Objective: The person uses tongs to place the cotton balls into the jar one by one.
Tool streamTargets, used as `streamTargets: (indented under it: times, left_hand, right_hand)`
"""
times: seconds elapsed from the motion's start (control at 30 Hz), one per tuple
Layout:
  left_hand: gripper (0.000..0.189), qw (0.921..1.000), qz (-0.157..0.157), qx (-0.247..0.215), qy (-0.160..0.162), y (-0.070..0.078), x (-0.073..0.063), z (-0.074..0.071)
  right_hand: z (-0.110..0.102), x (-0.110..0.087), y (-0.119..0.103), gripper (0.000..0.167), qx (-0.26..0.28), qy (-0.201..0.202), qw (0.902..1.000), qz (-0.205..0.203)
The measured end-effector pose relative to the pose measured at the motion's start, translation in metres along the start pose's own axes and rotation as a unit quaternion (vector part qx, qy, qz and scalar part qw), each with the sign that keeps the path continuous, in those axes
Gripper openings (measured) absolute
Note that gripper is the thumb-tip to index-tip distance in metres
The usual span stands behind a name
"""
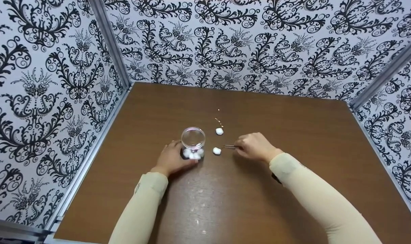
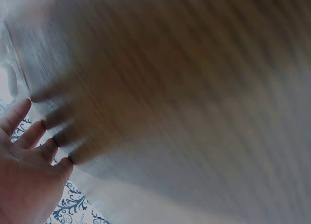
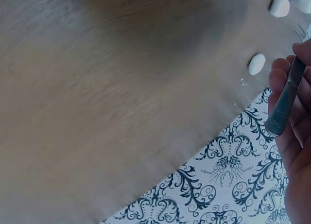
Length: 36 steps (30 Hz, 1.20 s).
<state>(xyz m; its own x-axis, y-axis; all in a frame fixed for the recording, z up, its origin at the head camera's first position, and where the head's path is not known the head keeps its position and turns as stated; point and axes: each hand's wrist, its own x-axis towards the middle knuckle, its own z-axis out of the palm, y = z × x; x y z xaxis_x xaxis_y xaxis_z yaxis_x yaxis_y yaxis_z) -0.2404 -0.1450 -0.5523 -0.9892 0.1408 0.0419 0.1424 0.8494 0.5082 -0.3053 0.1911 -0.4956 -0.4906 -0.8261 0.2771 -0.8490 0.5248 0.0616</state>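
Note:
A clear round jar (image 1: 193, 138) stands on the table with several white cotton balls (image 1: 193, 154) in its lower part. My left hand (image 1: 173, 158) holds it from the left, thumb across the near side and fingers around the far left. In the left wrist view, fingertips (image 2: 47, 142) rest by the tabletop and the jar shows only at the left edge. My right hand (image 1: 254, 146) grips metal tweezers (image 3: 286, 97), tips pointing left. Close to those tips lies a loose cotton ball (image 1: 217, 151). Another cotton ball (image 1: 219, 131) sits farther back.
Small shiny specks (image 1: 219, 121) trail across the brown table (image 1: 286, 118) behind the farther cotton ball. Patterned panels (image 1: 225, 44) on metal posts (image 1: 112, 44) enclose the back and both sides.

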Motion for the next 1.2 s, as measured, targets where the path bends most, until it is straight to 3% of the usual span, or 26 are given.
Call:
streamTargets:
  times: [0.13,0.9,1.2]
  left_hand:
    - [0.096,0.9999,-0.001,-0.009,-0.006,-0.001,0.0,0.001]
    - [0.096,1.0,0.004,-0.004,0.0,-0.004,0.003,0.003]
    - [0.093,0.9999,0.0,-0.012,0.002,-0.005,0.003,0.005]
  right_hand:
    - [0.001,0.0,-0.002,0.014,-0.005,0.001,1.0,-0.003]
    - [0.009,0.005,-0.01,0.021,0.004,-0.032,0.9995,-0.001]
    - [0.011,0.006,-0.01,0.018,0.003,-0.038,0.9993,-0.006]
